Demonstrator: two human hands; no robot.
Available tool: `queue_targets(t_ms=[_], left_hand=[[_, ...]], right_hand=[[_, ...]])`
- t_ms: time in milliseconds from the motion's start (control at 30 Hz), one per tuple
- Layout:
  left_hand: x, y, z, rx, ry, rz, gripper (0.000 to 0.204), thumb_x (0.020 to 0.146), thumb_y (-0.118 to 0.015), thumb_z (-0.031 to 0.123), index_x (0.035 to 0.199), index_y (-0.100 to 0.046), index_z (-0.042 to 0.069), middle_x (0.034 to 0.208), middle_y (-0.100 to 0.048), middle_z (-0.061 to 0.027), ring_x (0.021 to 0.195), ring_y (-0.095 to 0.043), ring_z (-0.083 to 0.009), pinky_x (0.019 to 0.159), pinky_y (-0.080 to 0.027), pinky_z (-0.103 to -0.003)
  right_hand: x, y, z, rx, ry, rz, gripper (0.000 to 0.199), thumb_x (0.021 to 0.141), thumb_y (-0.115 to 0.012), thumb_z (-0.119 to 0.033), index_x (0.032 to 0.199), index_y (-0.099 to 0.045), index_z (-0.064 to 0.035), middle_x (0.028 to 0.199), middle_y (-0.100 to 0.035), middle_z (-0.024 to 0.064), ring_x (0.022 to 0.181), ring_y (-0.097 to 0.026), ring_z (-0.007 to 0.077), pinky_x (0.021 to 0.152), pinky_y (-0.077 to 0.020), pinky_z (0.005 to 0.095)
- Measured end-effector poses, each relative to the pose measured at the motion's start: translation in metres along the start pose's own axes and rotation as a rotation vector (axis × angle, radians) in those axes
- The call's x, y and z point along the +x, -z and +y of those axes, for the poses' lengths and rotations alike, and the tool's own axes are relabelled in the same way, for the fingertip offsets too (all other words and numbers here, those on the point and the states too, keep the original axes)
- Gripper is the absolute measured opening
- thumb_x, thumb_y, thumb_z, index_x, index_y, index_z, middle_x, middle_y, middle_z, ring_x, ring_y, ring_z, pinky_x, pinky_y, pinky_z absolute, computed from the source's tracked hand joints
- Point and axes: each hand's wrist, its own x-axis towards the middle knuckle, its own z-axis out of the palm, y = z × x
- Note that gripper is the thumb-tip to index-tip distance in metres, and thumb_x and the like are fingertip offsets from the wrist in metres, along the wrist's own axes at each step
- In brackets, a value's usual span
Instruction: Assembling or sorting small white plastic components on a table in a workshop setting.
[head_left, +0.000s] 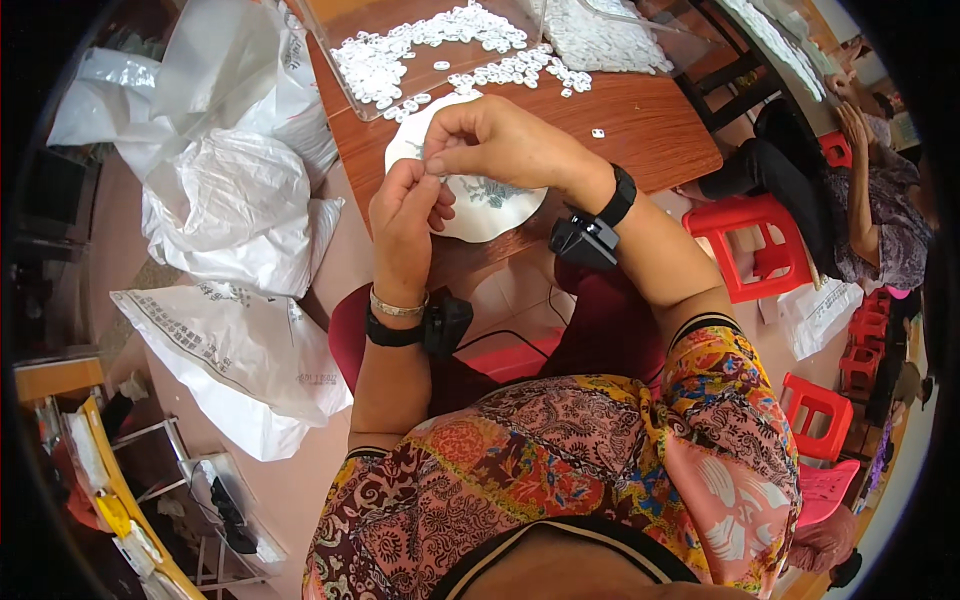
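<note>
Grip's closed on both sides: left hand (402, 208) and right hand (510, 148) pinch thumb to finger, tips meeting; can't tell what, if anything, sits between them. Biggest first: brown wood bench (640, 150) under it all. Clear tray (322, 40) at the far side. Cream plate (482, 226), wavy rim, grey pattern, near edge, directly below both hands and partly hidden by them. White oval pieces (440, 38) heaped in the tray, more strewn just outside it. Single stray piece (598, 133) off to the right, well apart.
</note>
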Motion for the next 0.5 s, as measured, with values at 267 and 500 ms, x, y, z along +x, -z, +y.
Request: queue_targets(t_ms=[267, 500], left_hand=[[0.001, 0.003, 0.003, 0.019, -0.039, 0.011, 0.016, 0.089, -0.05, 0.014, 0.08, -0.055, 0.002, 0.069, -0.057, -0.0023, 0.06, -0.051, -0.0074, 0.053, -0.039, -0.02], [0.005, 0.015, 0.003, -0.12, -0.056, 0.157, 0.013, 0.088, -0.05, 0.012, 0.081, -0.055, 0.003, 0.069, -0.058, -0.0032, 0.059, -0.054, -0.0091, 0.051, -0.038, -0.02]], right_hand=[[-0.002, 0.003, -0.005, 0.231, -0.064, -0.048, 0.011, 0.087, -0.06, -0.01, 0.088, -0.063, -0.0002, 0.074, -0.06, -0.0019, 0.065, -0.051, 0.0047, 0.058, -0.0419, 0.0199], [-0.004, 0.009, 0.013, -0.447, -0.072, -0.067, 0.014, 0.077, -0.067, -0.02, 0.077, -0.066, -0.0062, 0.063, -0.058, 0.0088, 0.06, -0.057, 0.0178, 0.06, -0.0454, 0.0326]])
